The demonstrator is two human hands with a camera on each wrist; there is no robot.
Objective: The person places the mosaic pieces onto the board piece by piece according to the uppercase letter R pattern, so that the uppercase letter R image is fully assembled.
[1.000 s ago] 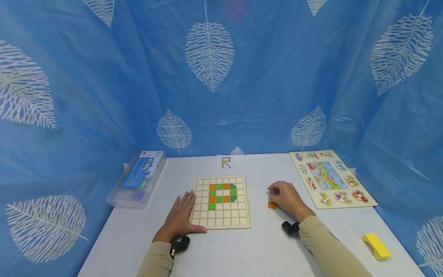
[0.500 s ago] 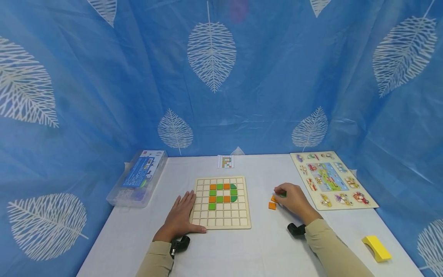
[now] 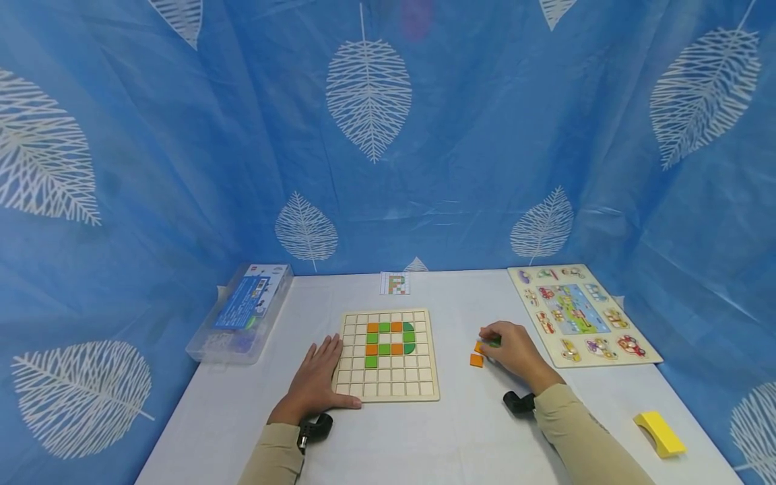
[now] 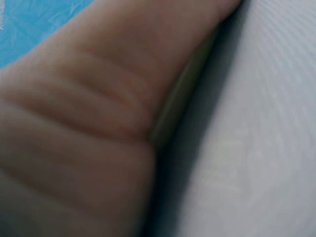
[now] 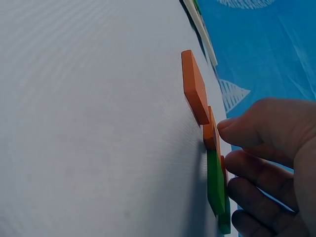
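My left hand (image 3: 316,377) lies spread on the left edge of a pale wooden grid board (image 3: 388,389), its thumb along the front corner. Orange and green tiles (image 3: 384,349) fill several of the board's cells in a looped shape with a short leg. Right of the board, my right hand (image 3: 514,350) hovers with bent fingers around a few loose pieces. Orange tiles (image 5: 195,89) and a green tile (image 5: 215,181) lie on the cloth close to its thumb and fingertips in the right wrist view. No piece shows pinched between them; contact is unclear.
A small pattern card (image 3: 395,283) lies behind the board. At the back left sits a clear plastic box (image 3: 251,306); at the right, a picture puzzle board (image 3: 566,347). A yellow arch block (image 3: 659,434) stands at the front right.
From one second to half a second ago, my right hand shifted slightly right, uncovering a second orange tile and some green. It has barely moved since. My left hand stays put.
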